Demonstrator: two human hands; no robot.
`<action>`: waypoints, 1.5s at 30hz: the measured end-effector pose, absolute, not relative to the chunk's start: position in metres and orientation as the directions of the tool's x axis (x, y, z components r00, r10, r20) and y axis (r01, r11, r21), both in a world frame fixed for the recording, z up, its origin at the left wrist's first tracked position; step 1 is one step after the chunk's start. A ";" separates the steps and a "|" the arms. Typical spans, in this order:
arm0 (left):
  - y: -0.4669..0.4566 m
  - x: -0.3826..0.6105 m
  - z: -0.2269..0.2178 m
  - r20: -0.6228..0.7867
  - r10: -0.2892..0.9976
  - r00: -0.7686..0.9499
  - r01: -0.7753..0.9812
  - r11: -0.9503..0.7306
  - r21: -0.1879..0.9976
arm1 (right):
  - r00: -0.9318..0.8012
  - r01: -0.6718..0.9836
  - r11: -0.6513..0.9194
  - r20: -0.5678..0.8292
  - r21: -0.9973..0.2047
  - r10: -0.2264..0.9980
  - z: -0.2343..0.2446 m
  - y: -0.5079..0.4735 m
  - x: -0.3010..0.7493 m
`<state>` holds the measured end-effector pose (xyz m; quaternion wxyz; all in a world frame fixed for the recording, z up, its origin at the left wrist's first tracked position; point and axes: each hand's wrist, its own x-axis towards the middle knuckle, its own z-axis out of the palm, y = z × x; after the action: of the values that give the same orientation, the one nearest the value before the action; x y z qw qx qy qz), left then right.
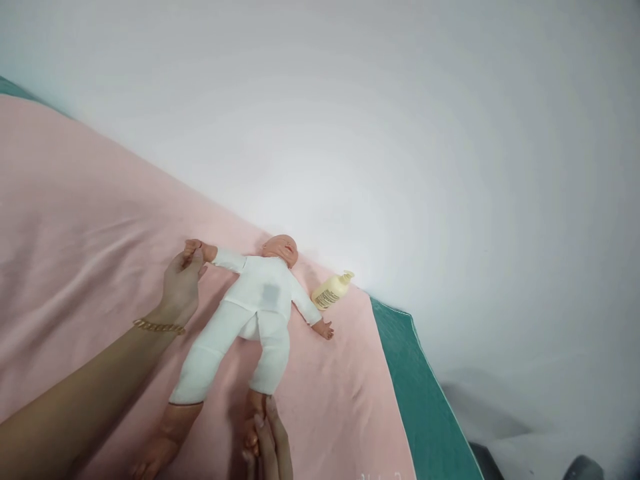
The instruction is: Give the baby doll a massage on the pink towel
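Note:
A baby doll in a white suit lies on its back on a pink cloth, head towards the wall. My left hand pinches the doll's small hand at the end of its outstretched arm. At the bottom edge, my right hand grips the doll's bare foot with closed fingers. The doll's other bare foot lies loose on the cloth. A gold bracelet sits on my left wrist.
A pale yellow pump bottle lies on its side by the doll's other arm, close to the white wall. A teal surface shows beyond the cloth's right edge. Dark objects sit at the bottom right corner.

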<state>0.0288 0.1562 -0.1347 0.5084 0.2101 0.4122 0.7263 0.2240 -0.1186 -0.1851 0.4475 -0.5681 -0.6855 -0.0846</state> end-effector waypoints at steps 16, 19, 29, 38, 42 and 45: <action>0.150 0.040 -0.134 0.594 0.781 0.195 0.152 -0.622 0.768 | 0.094 0.823 0.309 0.652 -0.476 0.753 -0.132 -0.049 0.240; 0.154 0.041 -0.141 0.653 0.688 0.317 0.211 -0.722 0.658 | 0.120 0.798 0.305 0.634 -0.519 0.764 -0.125 -0.034 0.235; 0.158 0.039 -0.138 0.626 0.639 0.447 0.232 -0.759 0.609 | 0.136 0.810 0.280 0.630 -0.515 0.764 -0.111 -0.009 0.233; 0.143 0.033 -0.113 0.278 0.959 -0.058 -0.146 -0.284 0.948 | 0.118 0.817 0.279 0.621 -0.504 0.775 -0.097 0.036 0.209; 0.149 0.025 -0.119 0.146 0.962 -0.230 -0.335 -0.219 0.916 | 0.147 0.831 0.252 0.632 -0.496 0.761 -0.094 0.032 0.206; 0.158 0.017 -0.138 0.095 0.960 -0.263 -0.321 -0.180 0.930 | 0.151 0.835 0.248 0.639 -0.491 0.755 -0.094 0.025 0.205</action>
<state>0.0175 0.1583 -0.1383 0.4777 0.3747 0.4265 0.6704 0.2052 0.0250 -0.0938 0.4489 -0.6116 -0.6499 -0.0450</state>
